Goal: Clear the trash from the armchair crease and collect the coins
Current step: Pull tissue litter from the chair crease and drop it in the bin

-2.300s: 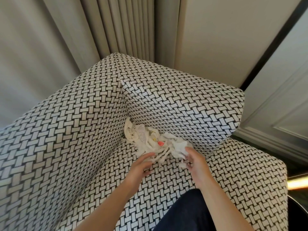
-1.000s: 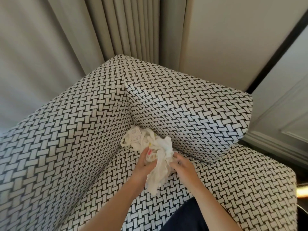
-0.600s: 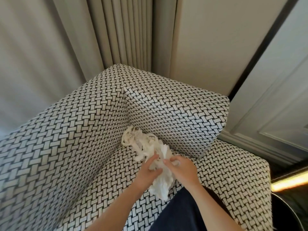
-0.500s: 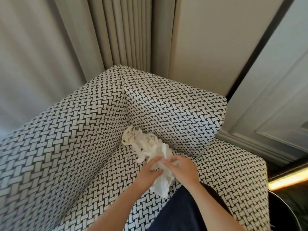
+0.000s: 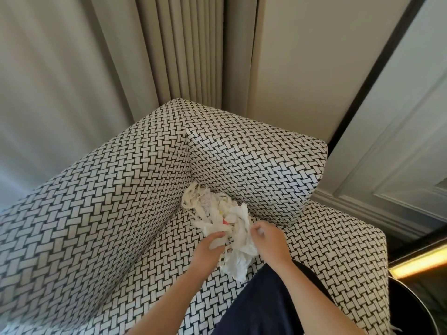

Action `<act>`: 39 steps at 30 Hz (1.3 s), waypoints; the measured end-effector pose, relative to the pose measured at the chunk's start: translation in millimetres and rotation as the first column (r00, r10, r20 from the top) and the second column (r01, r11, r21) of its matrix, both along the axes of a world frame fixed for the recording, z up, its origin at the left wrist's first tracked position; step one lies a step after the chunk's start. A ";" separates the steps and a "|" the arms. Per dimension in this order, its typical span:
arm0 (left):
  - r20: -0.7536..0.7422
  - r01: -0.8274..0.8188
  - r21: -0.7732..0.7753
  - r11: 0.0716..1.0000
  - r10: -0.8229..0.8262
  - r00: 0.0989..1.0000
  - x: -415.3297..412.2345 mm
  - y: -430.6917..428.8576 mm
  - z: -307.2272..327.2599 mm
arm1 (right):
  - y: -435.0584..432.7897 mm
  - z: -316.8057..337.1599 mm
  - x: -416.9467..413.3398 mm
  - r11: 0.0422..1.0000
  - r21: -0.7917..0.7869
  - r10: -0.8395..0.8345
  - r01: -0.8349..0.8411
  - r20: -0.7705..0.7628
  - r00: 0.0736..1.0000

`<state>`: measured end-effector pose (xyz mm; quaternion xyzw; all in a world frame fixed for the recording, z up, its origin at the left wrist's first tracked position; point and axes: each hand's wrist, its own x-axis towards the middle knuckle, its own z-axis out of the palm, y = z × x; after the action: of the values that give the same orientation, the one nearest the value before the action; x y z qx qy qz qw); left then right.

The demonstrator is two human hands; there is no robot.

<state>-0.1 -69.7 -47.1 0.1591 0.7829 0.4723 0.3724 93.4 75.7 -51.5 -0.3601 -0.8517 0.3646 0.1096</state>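
Over the armchair seat (image 5: 326, 262), left hand (image 5: 208, 252) and right hand (image 5: 268, 240) grip trash (image 5: 239, 245).

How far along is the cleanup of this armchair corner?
Nothing looks finished yet. The left hand and right hand both grip the white trash bundle, gathering it on the seat; its far end lies in the armchair crease. No coins are visible, so lifting the trash away and collecting coins remain.

The armchair (image 5: 121, 213) bears a black-and-white basket-weave pattern. The trash (image 5: 239, 228) is white, with a small red spot and a yellow fleck. The curtain (image 5: 188, 56) at 12 o'clock is beige, the trouser leg (image 5: 261, 305) at 5 navy, the light strip (image 5: 416, 262) at 4 amber.
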 end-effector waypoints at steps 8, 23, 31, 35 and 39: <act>0.022 0.007 -0.085 0.996 -0.005 1.000 20.3 -0.2 -14.3 | 0.0 -1.5 1.9 0.979 -0.132 0.142 -0.155 -0.105 0.984; 0.037 0.318 -0.209 0.925 -0.318 0.947 25.1 3.2 -10.2 | 7.3 12.3 14.5 0.921 -0.375 0.058 -0.105 -0.133 0.989; -0.096 0.288 -0.291 0.912 -0.327 0.940 40.6 8.4 -11.9 | 12.4 26.2 52.0 0.892 -0.452 -0.152 0.028 -0.242 0.958; -0.215 0.252 -0.274 0.928 -0.315 0.924 34.7 3.8 2.1 | 18.4 28.8 78.2 0.896 -0.437 -0.211 0.070 -0.282 0.936; -0.365 0.229 -0.230 0.946 -0.302 0.880 26.1 7.4 26.0 | 28.9 29.2 109.1 0.854 -0.496 -0.338 0.160 -0.293 0.894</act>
<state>26.0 -62.3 -21.1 0.3232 0.8519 0.3018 0.2806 202.5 104.7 -22.3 -0.4095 -0.6499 0.5988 0.2268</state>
